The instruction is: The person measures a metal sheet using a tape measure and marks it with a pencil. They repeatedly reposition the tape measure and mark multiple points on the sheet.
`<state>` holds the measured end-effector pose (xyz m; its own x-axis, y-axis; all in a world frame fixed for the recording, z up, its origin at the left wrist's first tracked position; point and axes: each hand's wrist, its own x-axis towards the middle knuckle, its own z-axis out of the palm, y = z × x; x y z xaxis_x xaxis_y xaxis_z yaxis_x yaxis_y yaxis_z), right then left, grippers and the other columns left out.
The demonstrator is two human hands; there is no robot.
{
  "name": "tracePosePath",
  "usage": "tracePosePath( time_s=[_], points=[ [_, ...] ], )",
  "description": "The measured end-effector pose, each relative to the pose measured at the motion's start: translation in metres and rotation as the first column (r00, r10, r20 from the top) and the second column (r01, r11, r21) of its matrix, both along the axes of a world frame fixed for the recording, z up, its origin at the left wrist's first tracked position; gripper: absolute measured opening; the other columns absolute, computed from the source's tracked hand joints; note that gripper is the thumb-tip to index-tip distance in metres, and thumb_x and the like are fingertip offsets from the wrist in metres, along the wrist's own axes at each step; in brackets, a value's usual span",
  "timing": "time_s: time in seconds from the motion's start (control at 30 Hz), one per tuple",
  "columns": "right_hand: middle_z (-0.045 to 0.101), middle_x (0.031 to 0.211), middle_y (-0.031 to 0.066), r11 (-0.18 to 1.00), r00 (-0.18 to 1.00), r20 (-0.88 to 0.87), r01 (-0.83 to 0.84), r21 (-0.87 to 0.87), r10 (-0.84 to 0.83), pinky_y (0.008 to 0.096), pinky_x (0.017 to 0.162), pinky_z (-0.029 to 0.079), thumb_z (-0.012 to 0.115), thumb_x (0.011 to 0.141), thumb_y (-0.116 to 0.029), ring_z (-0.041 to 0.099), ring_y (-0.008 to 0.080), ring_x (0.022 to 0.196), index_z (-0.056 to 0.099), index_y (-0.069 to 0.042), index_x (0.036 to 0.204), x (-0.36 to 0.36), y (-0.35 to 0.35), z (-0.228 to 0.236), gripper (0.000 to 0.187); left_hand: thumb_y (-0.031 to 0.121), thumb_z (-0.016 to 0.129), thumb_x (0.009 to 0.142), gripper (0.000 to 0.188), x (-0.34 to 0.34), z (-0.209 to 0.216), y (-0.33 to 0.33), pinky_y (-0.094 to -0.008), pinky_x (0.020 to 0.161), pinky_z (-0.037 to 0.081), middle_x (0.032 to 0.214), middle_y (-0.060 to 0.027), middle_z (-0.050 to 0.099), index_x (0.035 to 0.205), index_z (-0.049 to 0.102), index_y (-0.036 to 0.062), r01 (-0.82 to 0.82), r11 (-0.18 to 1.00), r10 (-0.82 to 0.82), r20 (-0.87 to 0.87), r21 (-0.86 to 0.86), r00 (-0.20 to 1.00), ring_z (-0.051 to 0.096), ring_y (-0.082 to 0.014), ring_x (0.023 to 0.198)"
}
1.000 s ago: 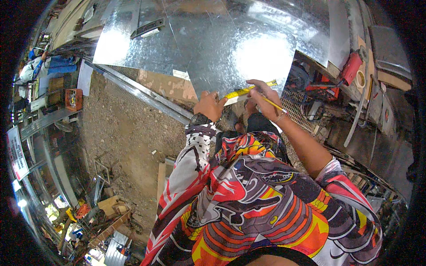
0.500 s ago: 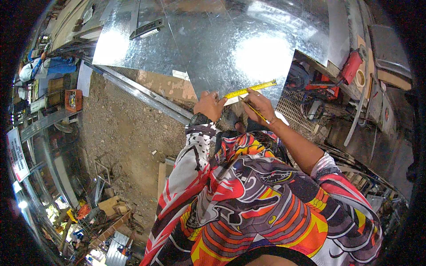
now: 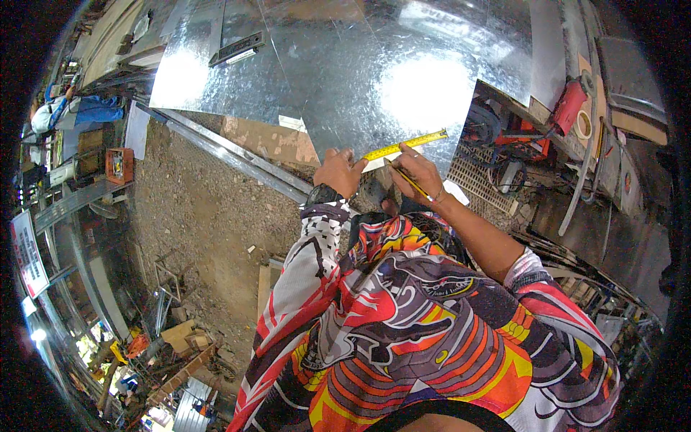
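Observation:
A shiny sheet of metal lies before me, its near corner under my hands. My left hand is closed at the near edge, holding the lower end of an extended yellow tape measure. The tape's blade slants up to the right across the sheet; its case cannot be made out. In my right hand is a slim yellow pencil, pinched between the fingers, with its point close to the sheet's edge just below the tape. A narrow white strip shows beside the blade.
A dark square tool rests on the sheet's far left. Long metal profiles lie left of the sheet. On the right stand a red machine and a slotted grate. Another person is at the far left, near an orange crate.
My right hand has shifted slightly left with the pencil, whose point is now a little closer to my left hand. The left hand and tape have hardly moved.

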<state>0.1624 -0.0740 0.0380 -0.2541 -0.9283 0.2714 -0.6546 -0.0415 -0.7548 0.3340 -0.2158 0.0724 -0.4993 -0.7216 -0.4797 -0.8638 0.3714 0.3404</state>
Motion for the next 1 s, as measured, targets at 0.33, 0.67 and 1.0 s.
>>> tracePosePath(
  time_s=[0.33, 0.67, 1.0],
  points=[
    [0.063, 0.074, 0.0172, 1.0, 1.0, -0.021, -0.022, 0.017, 0.023, 0.0501, 0.106, 0.049, 0.074, 0.085, -0.01, 0.069, 0.0441, 0.091, 0.06, -0.004, 0.09, 0.0014, -0.0005, -0.0002, 0.015, 0.047, 0.065, 0.092, 0.046, 0.0009, 0.0061, 0.0014, -0.0489, 0.088, 0.054, 0.126, -0.0228, 0.058, 0.118, 0.069, 0.0087, -0.017, 1.0, 0.016, 0.014, 0.006, 1.0, 0.067, -0.0401, 0.104],
    [0.062, 0.075, 0.0182, 0.998, 0.999, 0.014, -0.031, 0.059, 0.03, 0.0519, 0.108, 0.047, 0.073, 0.085, -0.01, 0.067, 0.045, 0.089, 0.06, -0.005, 0.093, -0.0008, 0.0012, -0.0009, 0.016, 0.048, 0.065, 0.092, 0.047, 0.0009, 0.0022, -0.0004, -0.0499, 0.085, 0.054, 0.117, -0.0212, 0.06, 0.118, 0.069, 0.0079, 0.01, 1.0, -0.01, 0.001, 0.003, 1.0, 0.067, -0.04, 0.101],
    [0.064, 0.081, 0.0202, 0.991, 0.999, -0.005, -0.037, 0.129, 0.038, 0.0496, 0.101, 0.051, 0.073, 0.086, -0.012, 0.067, 0.0461, 0.1, 0.061, -0.005, 0.095, -0.0018, 0.0016, 0.0041, 0.016, 0.048, 0.064, 0.092, 0.048, -0.0006, 0.0027, -0.0015, -0.05, 0.085, 0.054, 0.118, -0.0206, 0.06, 0.117, 0.069, 0.0077, 0.012, 1.0, -0.012, 0.001, 0.022, 1.0, 0.067, -0.0397, 0.101]
  ],
)
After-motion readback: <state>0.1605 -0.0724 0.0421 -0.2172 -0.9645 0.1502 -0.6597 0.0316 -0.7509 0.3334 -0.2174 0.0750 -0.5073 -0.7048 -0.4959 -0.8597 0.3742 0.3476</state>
